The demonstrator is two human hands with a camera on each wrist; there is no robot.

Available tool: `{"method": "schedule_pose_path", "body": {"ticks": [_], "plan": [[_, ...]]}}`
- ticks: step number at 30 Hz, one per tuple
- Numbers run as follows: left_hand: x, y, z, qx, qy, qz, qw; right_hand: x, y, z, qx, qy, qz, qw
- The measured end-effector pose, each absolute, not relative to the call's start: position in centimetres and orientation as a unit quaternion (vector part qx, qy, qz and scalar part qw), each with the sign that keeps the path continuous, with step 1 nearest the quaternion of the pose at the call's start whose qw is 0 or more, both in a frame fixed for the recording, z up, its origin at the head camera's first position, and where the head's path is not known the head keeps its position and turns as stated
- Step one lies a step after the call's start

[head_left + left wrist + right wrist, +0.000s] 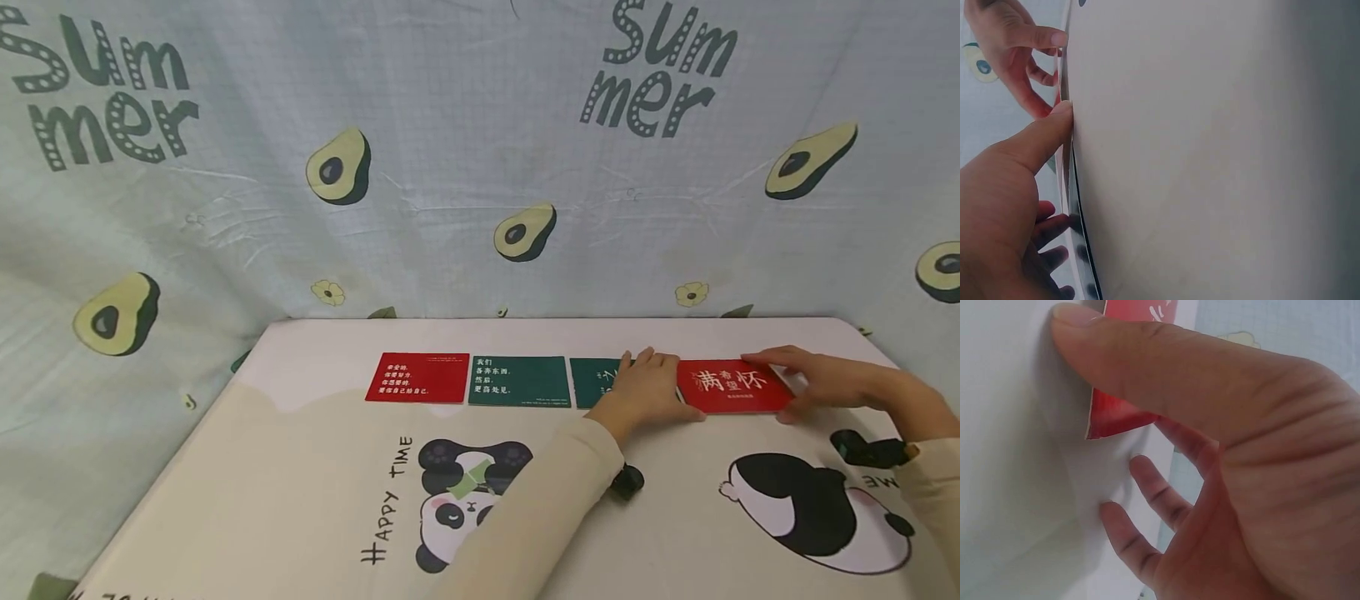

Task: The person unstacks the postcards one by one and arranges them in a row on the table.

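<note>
A red card (729,385) with white Chinese characters lies at the right end of a row of cards. My right hand (832,387) grips its right end, thumb at the near edge and forefinger at the far edge. In the right wrist view that thumb crosses the red card's corner (1116,415), other fingers spread apart. My left hand (643,392) lies over the join between the red card and a green card (590,383), covering part of the green one. Its thumb touches the red card's near left corner; its fingers reach over the green card.
Further left in the row lie another green card (519,382) and another red card (417,377). The pale table cover (300,492) has printed pandas and lettering. Behind the table's far edge hangs a cloth (435,142) printed with avocados.
</note>
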State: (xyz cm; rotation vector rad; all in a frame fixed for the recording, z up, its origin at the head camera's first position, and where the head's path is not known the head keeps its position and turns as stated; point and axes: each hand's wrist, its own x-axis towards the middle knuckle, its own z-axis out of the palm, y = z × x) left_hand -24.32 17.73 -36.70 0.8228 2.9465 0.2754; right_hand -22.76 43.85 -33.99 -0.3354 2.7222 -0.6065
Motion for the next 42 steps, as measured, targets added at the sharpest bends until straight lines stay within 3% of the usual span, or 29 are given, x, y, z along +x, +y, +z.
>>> {"method": "schedule_pose_path", "body": {"ticks": [42], "plan": [[-24.8,17.7,-36.8,0.248,0.962,0.097,0.057,-22.4,44.2,-34.9,-0.164,0.957,-0.209,0.120]]}}
